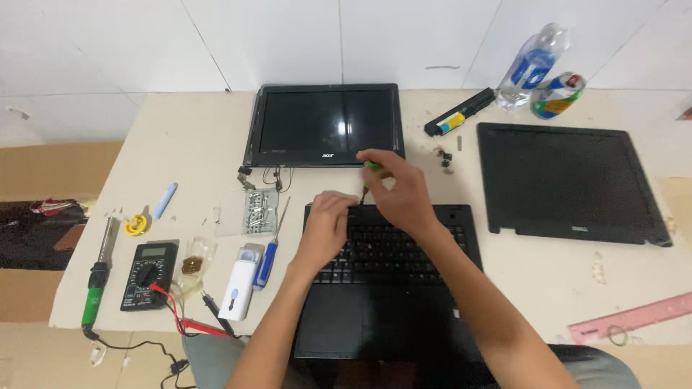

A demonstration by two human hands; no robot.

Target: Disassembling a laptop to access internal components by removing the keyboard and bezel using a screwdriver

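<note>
A black laptop base (404,302) with its keyboard lies on the table in front of me. My left hand (326,227) rests on the keyboard's upper left edge, fingers curled down onto it. My right hand (398,189) is closed around a green-handled screwdriver (370,173), held upright with its tip at the base's top edge beside my left fingers. A detached laptop screen (324,124) lies flat just beyond the base, loose cables at its lower left corner.
A second black laptop lid (569,180) lies at right. At left are a screw box (259,211), blue screwdriver (269,253), multimeter (148,275), soldering iron (97,277) and white device (239,282). A battery (458,113), water bottle (531,66), tape roll (556,95) and pink ruler (631,318) also lie about.
</note>
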